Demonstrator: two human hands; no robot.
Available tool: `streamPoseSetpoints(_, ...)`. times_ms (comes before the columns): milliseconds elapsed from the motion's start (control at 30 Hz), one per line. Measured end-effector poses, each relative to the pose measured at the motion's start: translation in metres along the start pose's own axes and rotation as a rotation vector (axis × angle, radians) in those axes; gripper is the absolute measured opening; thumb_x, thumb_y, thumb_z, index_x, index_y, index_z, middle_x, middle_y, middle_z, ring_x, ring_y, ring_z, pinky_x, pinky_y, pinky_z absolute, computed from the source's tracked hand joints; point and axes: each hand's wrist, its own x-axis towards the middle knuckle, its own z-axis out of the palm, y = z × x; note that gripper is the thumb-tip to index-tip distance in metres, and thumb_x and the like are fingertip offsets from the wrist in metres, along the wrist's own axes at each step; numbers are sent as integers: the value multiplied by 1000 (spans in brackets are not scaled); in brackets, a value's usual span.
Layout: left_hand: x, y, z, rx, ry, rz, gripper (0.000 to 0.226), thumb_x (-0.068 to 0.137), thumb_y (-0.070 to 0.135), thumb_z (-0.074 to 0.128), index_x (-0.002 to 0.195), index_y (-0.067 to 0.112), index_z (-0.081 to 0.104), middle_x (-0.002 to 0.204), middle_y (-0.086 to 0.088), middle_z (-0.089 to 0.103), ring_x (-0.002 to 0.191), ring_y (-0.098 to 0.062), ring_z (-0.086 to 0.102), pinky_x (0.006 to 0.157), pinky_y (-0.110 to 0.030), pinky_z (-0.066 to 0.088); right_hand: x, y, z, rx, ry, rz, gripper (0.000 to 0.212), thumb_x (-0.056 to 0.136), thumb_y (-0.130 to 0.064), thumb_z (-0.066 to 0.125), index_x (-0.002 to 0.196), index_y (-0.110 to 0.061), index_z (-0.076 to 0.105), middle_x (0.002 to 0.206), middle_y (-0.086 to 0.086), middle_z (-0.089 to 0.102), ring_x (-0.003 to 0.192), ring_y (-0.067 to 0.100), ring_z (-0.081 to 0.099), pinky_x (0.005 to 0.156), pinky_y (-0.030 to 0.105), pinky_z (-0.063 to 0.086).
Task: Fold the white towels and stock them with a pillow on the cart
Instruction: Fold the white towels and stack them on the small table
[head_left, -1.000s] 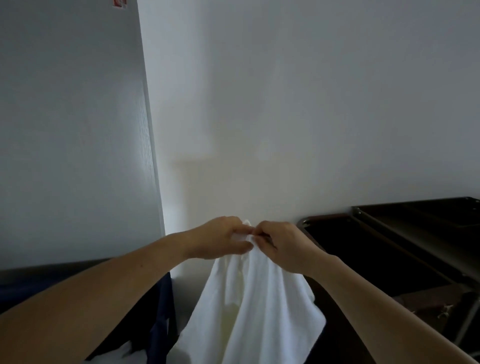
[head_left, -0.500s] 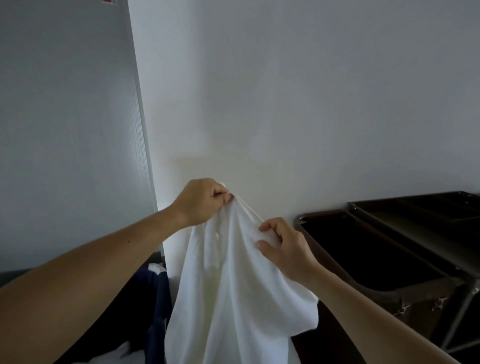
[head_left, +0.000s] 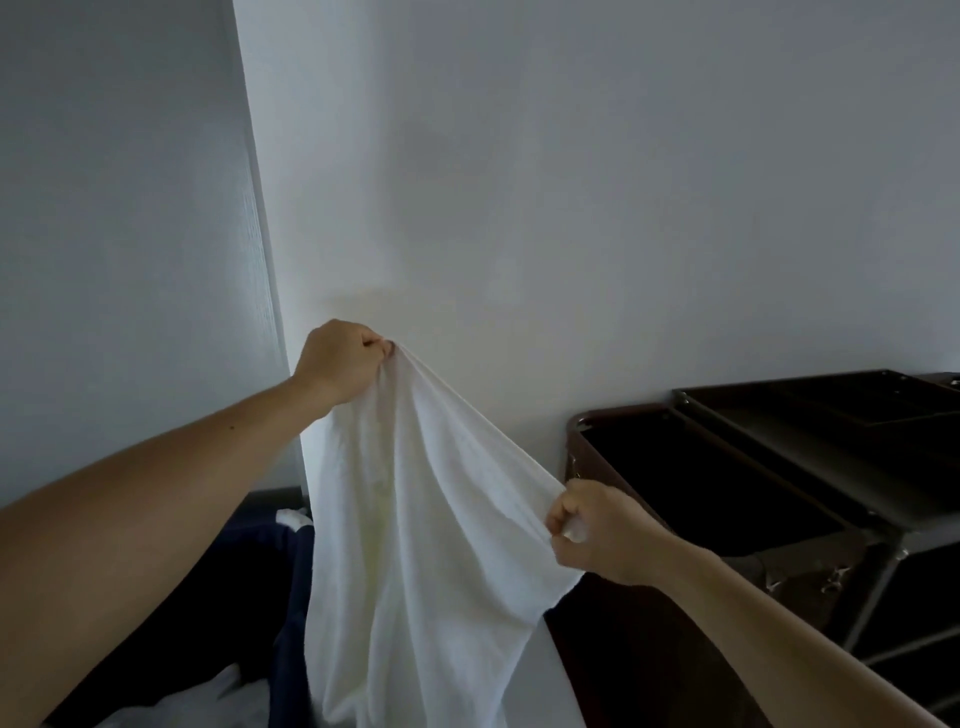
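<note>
The right hand, nearest, has its fingers clenched on one edge of the white towel. The left hand pinches a corner higher up, so the cloth hangs in the air, unfolded. Beyond stands the dark cart. Folding looks barely begun, with stocking still to come, and no pillow shows.

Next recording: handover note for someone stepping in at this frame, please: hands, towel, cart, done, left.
Left hand: raised, pinches the white towel at its top edge.
Right hand: lower, grips the same edge farther along.
The towel hangs unfolded between them.
The cart stands to the right; no folded towel shows on it.
No pillow in view.
Done: towel lifted, spread.
Left: fold it, stock it on the cart, add the pillow.
</note>
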Motion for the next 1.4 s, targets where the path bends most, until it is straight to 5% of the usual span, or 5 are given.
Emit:
streamPoseSetpoints(233,7,10,3,-56,4,-25,23,95,24,62,91,7,78,81,-2,68,84,-20,58,71,-27,41,-1,20,24,-350,108,9,11,84,-46,60,86,-35,58,82,-21,34,88,5,40,83,20,25)
streamPoseSetpoints(433,10,-6,-2,-61,-1,-100,23,95,25,63,92,8,77,82,1,67,84,-17,57,69,-26,40,-6,30,18,825,268,281,16,86,-2,69,94,-16,67,104,1,62,90,19,64,66,14,51)
streamPoseSetpoints(600,7,-23,-4,-30,-18,-152,22,95,26,63,97,10,78,89,3,66,97,-22,59,80,-29,42,-5,31,-11,1303,170,370,32,74,-24,78,102,-10,78,104,11,73,86,26,71,69,30,56)
streamPoseSetpoints(1133,-10,-16,3,56,-54,-79,29,97,26,60,88,4,76,82,-8,70,78,-19,55,72,-30,43,15,34,-30,799,822,583,27,78,-4,80,82,-26,64,85,-4,66,79,15,63,60,23,45)
streamPoseSetpoints(1400,-25,2,11,225,-129,112,38,99,26,56,79,-3,70,76,-16,69,77,-30,63,69,-35,46,14,56,-20,455,327,772,7,80,-3,62,77,-9,63,67,4,58,53,17,50,48,25,41)
